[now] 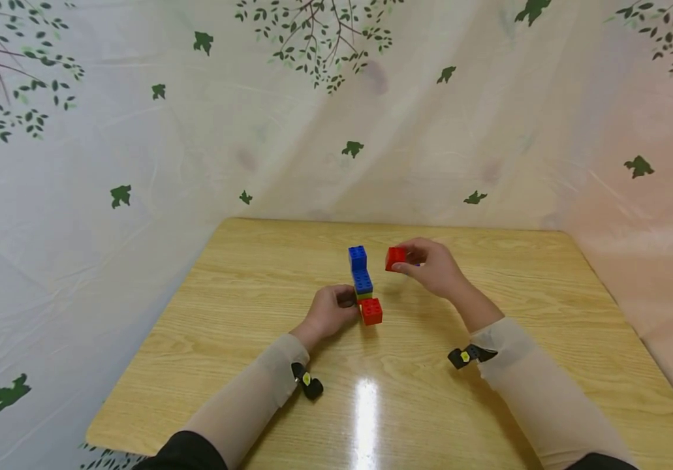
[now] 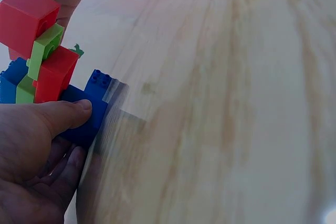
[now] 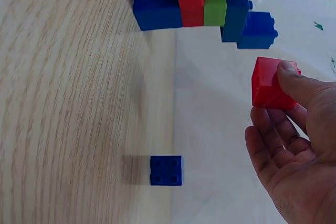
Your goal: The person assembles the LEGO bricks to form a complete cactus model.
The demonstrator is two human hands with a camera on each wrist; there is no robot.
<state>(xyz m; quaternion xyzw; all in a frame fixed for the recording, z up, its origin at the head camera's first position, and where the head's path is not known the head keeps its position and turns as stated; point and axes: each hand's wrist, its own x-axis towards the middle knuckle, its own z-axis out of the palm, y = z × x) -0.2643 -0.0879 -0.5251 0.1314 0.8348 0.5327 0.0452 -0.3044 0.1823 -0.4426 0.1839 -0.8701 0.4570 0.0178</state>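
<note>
A stack of toy building blocks in blue, red and light green stands on the table, its pieces offset to both sides. My left hand grips it low down, the thumb on a blue block in the left wrist view. One red block juts from the stack on the near side. To the right of the stack and apart from it, my right hand pinches a single red block between thumb and fingers, above the table. The left fingers are partly hidden behind the blocks.
A loose blue block lies on the wooden table, mostly hidden by the right hand in the head view. Behind the table hangs a pale sheet printed with leaves. Black straps sit on both sleeves.
</note>
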